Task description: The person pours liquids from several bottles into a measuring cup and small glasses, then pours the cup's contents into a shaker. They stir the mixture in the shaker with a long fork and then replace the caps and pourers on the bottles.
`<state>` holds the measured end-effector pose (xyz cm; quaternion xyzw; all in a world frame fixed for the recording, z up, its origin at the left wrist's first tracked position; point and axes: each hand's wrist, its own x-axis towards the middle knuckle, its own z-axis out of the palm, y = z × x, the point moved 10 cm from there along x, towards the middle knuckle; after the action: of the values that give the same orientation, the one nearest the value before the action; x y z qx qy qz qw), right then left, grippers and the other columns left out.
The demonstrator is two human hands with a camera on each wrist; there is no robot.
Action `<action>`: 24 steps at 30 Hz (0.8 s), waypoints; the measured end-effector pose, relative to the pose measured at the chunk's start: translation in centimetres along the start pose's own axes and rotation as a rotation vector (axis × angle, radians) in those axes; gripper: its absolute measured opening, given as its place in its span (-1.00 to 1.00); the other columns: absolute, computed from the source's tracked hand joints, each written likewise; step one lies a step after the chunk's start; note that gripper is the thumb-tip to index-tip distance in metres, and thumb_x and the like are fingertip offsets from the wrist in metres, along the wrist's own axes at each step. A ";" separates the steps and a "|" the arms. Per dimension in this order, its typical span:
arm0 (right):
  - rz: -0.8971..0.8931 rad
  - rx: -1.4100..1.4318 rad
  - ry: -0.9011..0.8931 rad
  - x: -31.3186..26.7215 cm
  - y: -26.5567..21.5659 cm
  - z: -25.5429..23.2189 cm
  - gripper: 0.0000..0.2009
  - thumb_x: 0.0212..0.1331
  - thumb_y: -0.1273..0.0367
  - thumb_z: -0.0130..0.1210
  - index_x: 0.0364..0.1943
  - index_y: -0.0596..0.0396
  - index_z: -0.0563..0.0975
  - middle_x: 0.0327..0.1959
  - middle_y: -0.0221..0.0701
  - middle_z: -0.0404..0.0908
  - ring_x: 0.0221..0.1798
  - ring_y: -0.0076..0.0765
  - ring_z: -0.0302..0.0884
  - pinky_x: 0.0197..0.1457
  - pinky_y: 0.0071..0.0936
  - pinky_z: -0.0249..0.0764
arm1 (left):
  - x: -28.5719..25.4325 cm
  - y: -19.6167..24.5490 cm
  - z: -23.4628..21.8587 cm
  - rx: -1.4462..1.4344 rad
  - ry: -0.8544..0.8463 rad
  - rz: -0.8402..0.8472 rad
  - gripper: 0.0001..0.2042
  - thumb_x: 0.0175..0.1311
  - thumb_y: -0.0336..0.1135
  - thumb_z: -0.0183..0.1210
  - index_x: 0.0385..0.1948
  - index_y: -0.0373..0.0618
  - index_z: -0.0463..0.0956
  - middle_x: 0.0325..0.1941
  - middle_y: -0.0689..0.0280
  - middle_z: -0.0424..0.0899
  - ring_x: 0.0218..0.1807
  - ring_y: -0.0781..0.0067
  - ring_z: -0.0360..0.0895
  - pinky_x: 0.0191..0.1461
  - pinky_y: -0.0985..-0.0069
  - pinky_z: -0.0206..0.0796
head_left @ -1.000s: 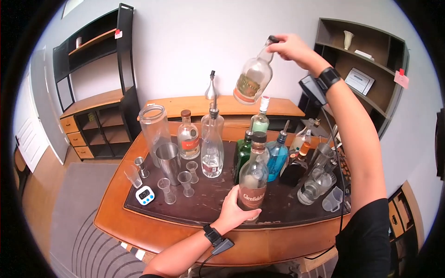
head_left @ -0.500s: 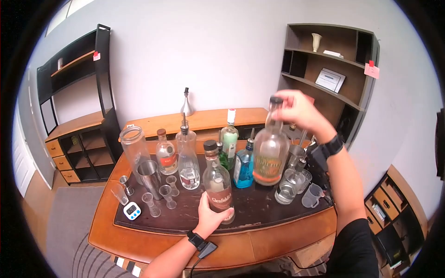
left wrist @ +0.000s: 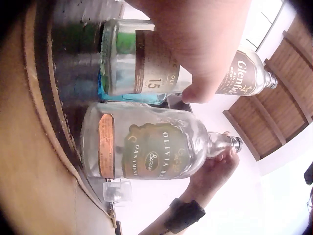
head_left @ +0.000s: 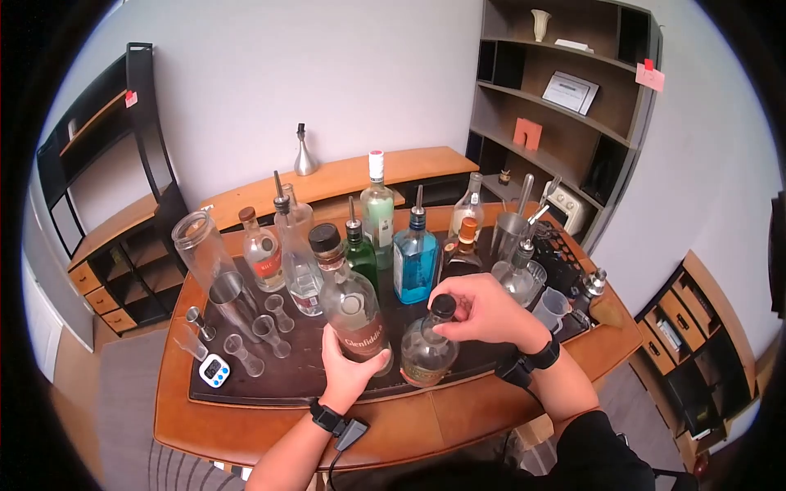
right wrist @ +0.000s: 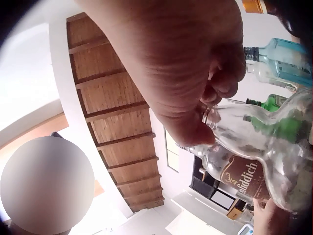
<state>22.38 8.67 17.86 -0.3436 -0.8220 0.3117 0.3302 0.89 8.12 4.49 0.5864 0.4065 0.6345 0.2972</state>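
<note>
My left hand (head_left: 348, 368) grips the lower part of a clear Glenfiddich whisky bottle (head_left: 350, 299), its thumb across the front below the label. A dark cap tops that bottle, which stands near the table's front edge. Just to its right, my right hand (head_left: 491, 309) pinches the capped neck of a round-shouldered clear bottle (head_left: 427, 352). In the left wrist view this second bottle (left wrist: 146, 142) shows a green label and an orange strip near its base. It looks upright, with its bottom close over or on the dark table top. The right hand's thumb (right wrist: 193, 134) lies against the neck.
Behind the hands stand a blue bottle (head_left: 416, 266), a green bottle (head_left: 360, 254) and a pale green bottle (head_left: 378, 204). At left are a metal shaker tin (head_left: 233, 303), small glasses (head_left: 244, 356) and a timer (head_left: 214, 371). A clear measuring jug (head_left: 551, 309) stands at right.
My right hand has brought the round-shouldered bottle down from high up to beside the Glenfiddich bottle. The left hand keeps its hold on the Glenfiddich. The head view has shifted.
</note>
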 end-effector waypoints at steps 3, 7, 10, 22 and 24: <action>-0.070 -0.118 0.012 -0.4 -1.4 0.2 -0.67 -0.05 0.39 0.44 -0.16 0.06 0.61 -0.59 -0.54 0.40 -0.54 -0.61 0.34 -0.47 -0.59 0.27 | 0.0 0.4 0.1 -0.002 -0.009 -0.017 -0.24 -0.15 -0.33 0.56 0.16 -0.18 0.33 0.09 0.20 0.50 0.15 0.31 0.50 0.26 0.31 0.35; -0.147 -0.229 0.054 -1.0 -2.2 0.4 -0.64 -0.04 0.37 0.41 -0.12 0.07 0.58 -0.60 -0.43 0.40 -0.54 -0.43 0.42 -0.44 -0.47 0.37 | 0.1 0.8 0.1 -0.019 -0.005 -0.011 -0.22 -0.13 -0.35 0.57 0.20 -0.18 0.30 0.14 0.20 0.49 0.19 0.31 0.49 0.29 0.30 0.35; -0.168 -0.255 0.082 -1.5 -2.4 0.4 -0.65 -0.03 0.37 0.41 -0.12 0.06 0.58 -0.58 -0.43 0.42 -0.53 -0.41 0.44 -0.44 -0.44 0.39 | 0.2 0.9 0.0 0.014 0.006 0.010 -0.21 -0.12 -0.37 0.56 0.23 -0.18 0.29 0.18 0.20 0.48 0.22 0.31 0.49 0.30 0.30 0.36; -0.336 -0.269 0.229 -2.7 -3.1 0.5 -0.65 -0.10 0.34 0.49 -0.26 0.05 0.55 -0.44 -0.39 0.52 -0.36 -0.23 0.55 -0.32 -0.41 0.45 | 0.1 0.0 0.3 0.018 -0.011 -0.022 -0.17 -0.11 -0.40 0.55 0.27 -0.17 0.25 0.21 0.19 0.47 0.26 0.30 0.47 0.32 0.29 0.36; -0.386 -0.238 0.287 -3.0 -2.9 0.8 -0.63 -0.11 0.34 0.51 -0.23 0.04 0.56 -0.36 -0.39 0.57 -0.30 -0.19 0.57 -0.24 -0.39 0.47 | 0.2 -0.1 0.2 0.037 -0.010 -0.023 -0.17 -0.11 -0.40 0.56 0.28 -0.17 0.25 0.22 0.20 0.47 0.26 0.30 0.47 0.33 0.29 0.35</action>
<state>22.38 4.44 18.55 -0.2575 -0.8479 0.0923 0.4541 1.02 8.34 4.51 0.5901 0.4234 0.6206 0.2957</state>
